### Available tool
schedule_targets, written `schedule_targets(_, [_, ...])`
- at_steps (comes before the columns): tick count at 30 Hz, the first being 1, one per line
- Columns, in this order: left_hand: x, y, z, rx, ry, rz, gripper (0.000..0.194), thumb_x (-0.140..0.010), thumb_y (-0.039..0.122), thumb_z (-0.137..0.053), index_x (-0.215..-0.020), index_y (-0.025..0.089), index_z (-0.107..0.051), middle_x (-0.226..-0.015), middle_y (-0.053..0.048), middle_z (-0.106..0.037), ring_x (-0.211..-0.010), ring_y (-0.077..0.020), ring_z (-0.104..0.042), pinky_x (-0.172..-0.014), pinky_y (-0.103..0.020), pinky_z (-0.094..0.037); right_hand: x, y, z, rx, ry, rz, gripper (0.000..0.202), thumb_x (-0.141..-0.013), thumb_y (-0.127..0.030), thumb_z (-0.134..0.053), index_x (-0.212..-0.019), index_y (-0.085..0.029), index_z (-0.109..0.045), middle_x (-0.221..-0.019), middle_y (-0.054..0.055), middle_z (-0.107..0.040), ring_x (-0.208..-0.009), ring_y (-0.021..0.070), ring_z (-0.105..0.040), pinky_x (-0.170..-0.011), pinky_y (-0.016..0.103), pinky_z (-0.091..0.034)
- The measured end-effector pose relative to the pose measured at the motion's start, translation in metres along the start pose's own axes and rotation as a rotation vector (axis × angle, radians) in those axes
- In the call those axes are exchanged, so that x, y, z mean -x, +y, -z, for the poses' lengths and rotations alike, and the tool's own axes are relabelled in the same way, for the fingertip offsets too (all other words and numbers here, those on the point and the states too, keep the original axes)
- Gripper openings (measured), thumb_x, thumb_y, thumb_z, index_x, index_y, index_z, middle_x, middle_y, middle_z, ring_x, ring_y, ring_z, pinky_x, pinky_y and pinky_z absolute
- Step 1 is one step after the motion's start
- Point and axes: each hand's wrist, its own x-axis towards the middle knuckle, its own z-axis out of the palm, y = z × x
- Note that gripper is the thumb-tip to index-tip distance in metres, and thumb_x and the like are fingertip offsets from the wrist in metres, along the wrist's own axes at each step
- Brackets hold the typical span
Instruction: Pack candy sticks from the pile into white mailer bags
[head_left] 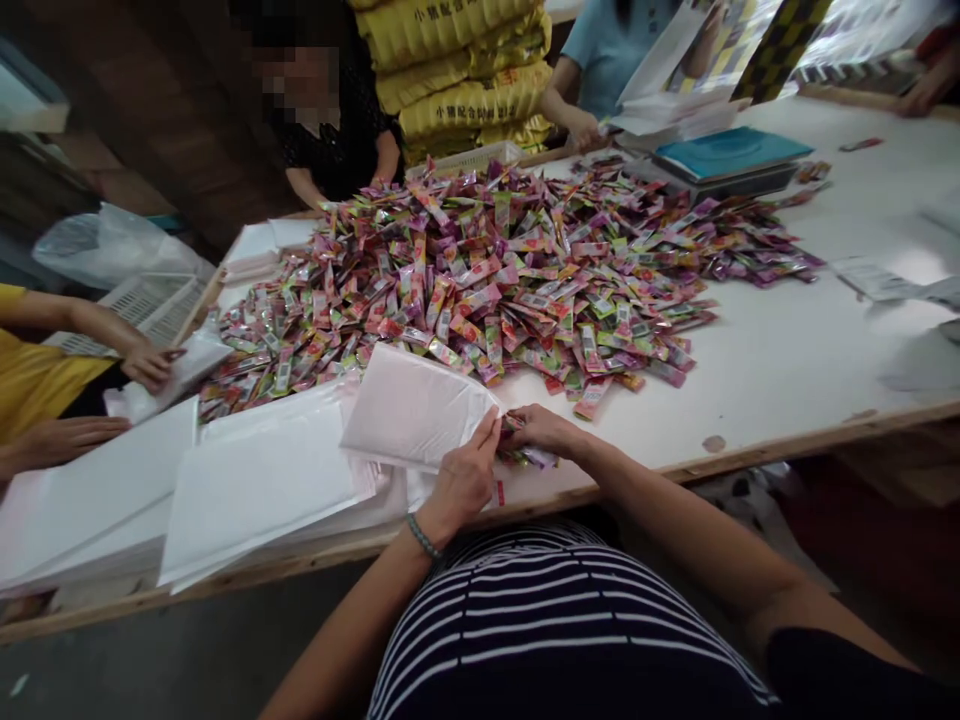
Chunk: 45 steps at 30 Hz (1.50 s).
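My left hand grips a white padded pouch at its right end, the thumb and fingers closed on it. Right up against that end is my right hand, its fingers wrapped round several small colourful sachets. Where the sachets meet the pouch, my fingers partly hide them. A large heap of the same kind of sachets lies just beyond both hands. To the left of my left hand, a stack of white padded pouches rests along the table's near edge.
The white table has a raised wooden edge. Co-workers stand around it; one's hand is at the left. A blue-topped scale stands at the back right. Yellow sacks are piled behind. A white crate sits at the left.
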Motion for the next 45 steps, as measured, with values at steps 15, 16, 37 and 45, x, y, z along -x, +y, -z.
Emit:
schedule_targets(15, [-0.023, 0.022, 0.058, 0.416, 0.215, 0.052, 0.076, -0.068, 0.003, -0.052, -0.143, 0.012, -0.042, -0.153, -0.010, -0.039, -0.140, -0.0246, -0.037, -0.118, -0.039, -0.031, 0.033, -0.082, 0.024, -0.169, -0.186, 0.074, 0.029, -0.069, -0.033, -0.067, -0.092, -0.016, -0.061, -0.070, -0.002, -0.061, -0.054, 0.0081, -0.051, -0.046, 0.018, -0.042])
schedule_targets(16, [-0.025, 0.025, 0.063, 0.476, 0.224, 0.049, 0.075, -0.067, 0.004, -0.053, -0.141, 0.012, -0.045, -0.152, -0.011, -0.041, -0.139, -0.0256, -0.038, -0.117, -0.039, -0.032, 0.033, -0.091, 0.028, -0.005, -0.138, 0.077, 0.022, -0.072, -0.033, -0.065, -0.083, -0.015, -0.062, -0.065, -0.002, -0.059, -0.051, 0.0075, -0.048, -0.044, 0.017, -0.038])
schedule_targets(37, [-0.032, 0.016, 0.142, 1.503, 0.491, 0.295, 0.065, -0.050, 0.011, -0.060, -0.114, 0.017, -0.067, -0.077, 0.003, -0.066, -0.038, 0.0008, -0.026, -0.034, -0.015, -0.017, 0.060, -0.206, 0.023, 0.909, 0.111, 0.739, 0.036, -0.092, -0.046, -0.053, -0.109, -0.016, -0.063, -0.097, 0.002, -0.061, -0.095, 0.0158, -0.056, -0.090, 0.034, -0.041])
schedule_targets(45, [-0.025, 0.011, 0.170, 1.377, 0.557, 0.238, 0.065, -0.055, 0.012, -0.055, -0.119, 0.015, -0.066, -0.080, -0.001, -0.067, -0.038, 0.0000, -0.025, -0.034, -0.016, -0.017, 0.059, -0.210, 0.029, 1.201, 0.191, 1.114, 0.027, -0.097, -0.022, -0.041, -0.083, -0.015, -0.062, -0.095, 0.000, -0.057, -0.104, 0.0171, -0.051, -0.100, 0.045, -0.027])
